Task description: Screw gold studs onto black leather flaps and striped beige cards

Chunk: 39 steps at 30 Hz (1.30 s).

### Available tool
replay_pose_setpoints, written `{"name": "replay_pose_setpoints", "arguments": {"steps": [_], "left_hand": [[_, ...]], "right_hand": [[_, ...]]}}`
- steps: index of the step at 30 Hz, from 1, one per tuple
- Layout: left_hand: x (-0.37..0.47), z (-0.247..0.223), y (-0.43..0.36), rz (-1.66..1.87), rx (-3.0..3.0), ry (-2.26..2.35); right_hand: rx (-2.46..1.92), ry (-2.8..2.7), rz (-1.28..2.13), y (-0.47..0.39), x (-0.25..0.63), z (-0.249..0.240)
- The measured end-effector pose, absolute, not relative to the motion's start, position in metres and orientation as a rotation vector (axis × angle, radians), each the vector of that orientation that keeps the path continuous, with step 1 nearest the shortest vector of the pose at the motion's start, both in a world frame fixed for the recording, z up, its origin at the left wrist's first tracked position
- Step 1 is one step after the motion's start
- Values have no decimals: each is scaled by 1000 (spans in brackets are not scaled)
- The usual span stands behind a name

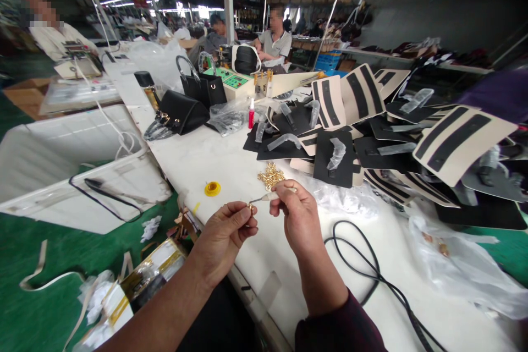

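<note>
Gold-toned metal fitting (251,208) held at the tips of the left hand (231,228), above the bench (231,157) and near its long edge on the wearer's side. The left thumb and forefinger pinch the fitting between them, part of it showing beyond the fingertips; the remaining fingers are curled. The right hand (295,212) grips a pale-handled tool (272,196) between thumb and fingers, its thin metal shaft directed at the fitting; whether the tip makes contact cannot be told. Just beyond the hands lies a loose heap of gold-toned hardware (271,176). A yellow round dish (212,188) sits nearer the bench's left edge. Farther back are strap-bearing black and beige panels (334,157), a red bottle (251,114) and black handbags (181,111). A black cord (377,275) loops across the bench to the right.
</note>
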<state>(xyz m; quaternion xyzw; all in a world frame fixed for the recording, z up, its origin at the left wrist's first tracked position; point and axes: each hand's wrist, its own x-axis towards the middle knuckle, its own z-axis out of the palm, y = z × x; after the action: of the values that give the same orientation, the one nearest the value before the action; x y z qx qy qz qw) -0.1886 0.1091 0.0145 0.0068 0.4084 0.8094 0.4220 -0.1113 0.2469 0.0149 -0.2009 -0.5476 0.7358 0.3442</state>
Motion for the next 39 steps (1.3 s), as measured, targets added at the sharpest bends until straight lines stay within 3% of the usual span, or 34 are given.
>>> {"name": "replay_pose_setpoints", "arguments": {"steps": [32, 39], "left_hand": [[-191, 3, 102, 2010, 384, 1640], [-191, 10, 95, 1803, 787, 2112]], "right_hand": [[-566, -1758, 1628, 247, -98, 32], [-524, -1951, 1461, 244, -93, 43]]}}
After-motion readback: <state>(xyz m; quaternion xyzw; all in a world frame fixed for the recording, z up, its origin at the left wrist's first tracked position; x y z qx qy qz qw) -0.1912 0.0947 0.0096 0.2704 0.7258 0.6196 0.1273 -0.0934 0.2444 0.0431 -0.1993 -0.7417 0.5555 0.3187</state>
